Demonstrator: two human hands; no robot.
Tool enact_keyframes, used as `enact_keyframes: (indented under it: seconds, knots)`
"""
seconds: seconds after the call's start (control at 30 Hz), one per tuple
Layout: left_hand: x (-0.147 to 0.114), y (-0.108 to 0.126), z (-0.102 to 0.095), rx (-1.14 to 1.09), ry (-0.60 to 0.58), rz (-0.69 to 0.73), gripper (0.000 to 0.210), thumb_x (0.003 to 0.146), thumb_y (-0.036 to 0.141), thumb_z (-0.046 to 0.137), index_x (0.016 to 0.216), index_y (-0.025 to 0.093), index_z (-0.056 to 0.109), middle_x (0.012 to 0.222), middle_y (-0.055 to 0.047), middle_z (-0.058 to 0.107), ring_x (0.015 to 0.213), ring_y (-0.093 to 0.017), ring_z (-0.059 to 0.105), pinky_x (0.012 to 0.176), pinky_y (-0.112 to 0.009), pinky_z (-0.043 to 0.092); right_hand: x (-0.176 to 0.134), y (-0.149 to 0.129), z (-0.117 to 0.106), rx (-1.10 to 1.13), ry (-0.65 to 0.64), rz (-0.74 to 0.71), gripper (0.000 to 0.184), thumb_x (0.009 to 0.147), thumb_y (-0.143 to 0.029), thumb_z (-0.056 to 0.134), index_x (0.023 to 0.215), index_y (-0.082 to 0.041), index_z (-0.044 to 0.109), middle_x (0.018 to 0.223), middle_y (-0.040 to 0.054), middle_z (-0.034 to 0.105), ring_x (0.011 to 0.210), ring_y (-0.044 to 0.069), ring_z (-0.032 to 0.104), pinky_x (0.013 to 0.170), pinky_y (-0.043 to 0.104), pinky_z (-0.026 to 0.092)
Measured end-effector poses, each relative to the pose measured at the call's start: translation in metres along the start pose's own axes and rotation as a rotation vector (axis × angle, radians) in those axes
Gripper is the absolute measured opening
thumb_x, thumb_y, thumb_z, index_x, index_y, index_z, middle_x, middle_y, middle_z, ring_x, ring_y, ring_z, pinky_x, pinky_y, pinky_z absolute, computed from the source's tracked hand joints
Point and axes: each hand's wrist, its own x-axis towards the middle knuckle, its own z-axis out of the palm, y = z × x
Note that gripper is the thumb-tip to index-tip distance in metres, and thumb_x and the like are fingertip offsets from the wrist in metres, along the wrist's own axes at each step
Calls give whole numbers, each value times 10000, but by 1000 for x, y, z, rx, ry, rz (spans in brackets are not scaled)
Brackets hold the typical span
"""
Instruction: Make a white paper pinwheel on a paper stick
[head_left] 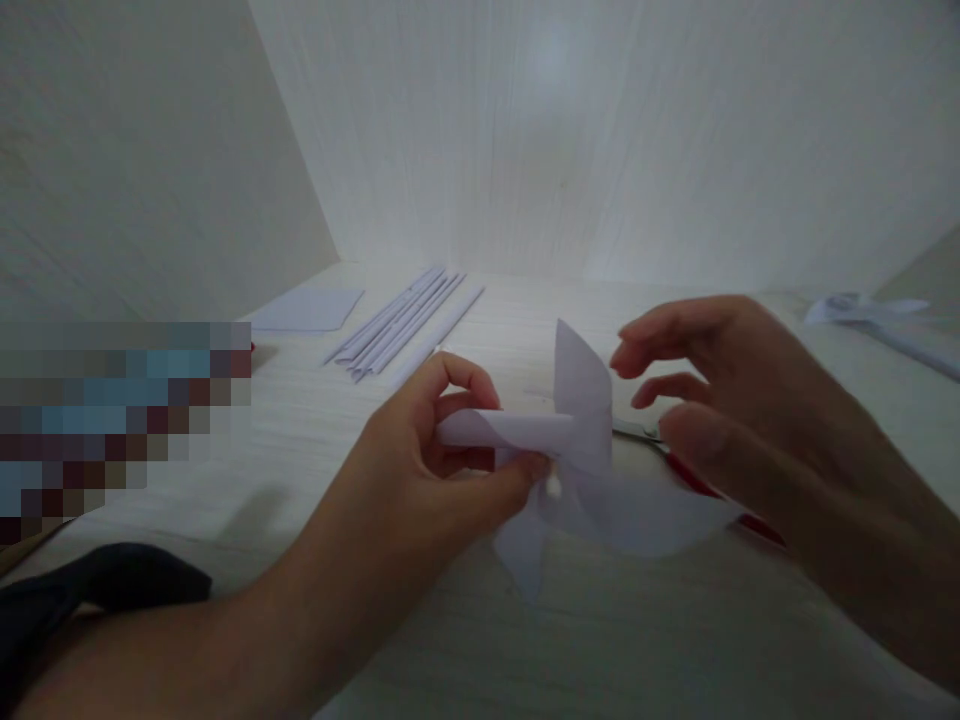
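A white paper pinwheel [585, 440] is held up above the table by my left hand [442, 450]. The thumb presses near its centre, beside a small white knob [553, 486], while the other fingers curl behind a rolled blade at the left. Blades point up, down and to the right. To the right of the pinwheel, my right hand [720, 400] hovers with fingers bent and apart, holding nothing. Scissors [690, 472] with red handles lie beneath, partly hidden by the pinwheel and my right hand.
Several rolled white paper sticks [409, 320] lie behind my left hand, with flat paper [307, 308] to their left. Another pinwheel on a stick [862, 310] rests at the far right. White panels [525, 140] stand around the table. The left edge is pixelated.
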Motion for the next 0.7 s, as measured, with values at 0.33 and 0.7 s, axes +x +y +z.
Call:
enact_keyframes:
  seconds: [0.33,0.7]
  knots:
    - [2,1,-1,-6,33,50,299,683,232,734,806,222,462,676,62,587,597,-89,571,505,-166,400,-8,15,7,553,-285,163,540,809,-704,515,1183,-315,488,1178,41,607,1022,241,608,864,367,519]
    - [2,-4,-5,-32,22,99,266,724,259,730,809,219,481,725,68,554,661,-75,521,576,-174,414,-23,-8,25,585,-271,339,386,775,-387,716,1107,-280,550,1086,-2,679,995,168,650,844,272,528]
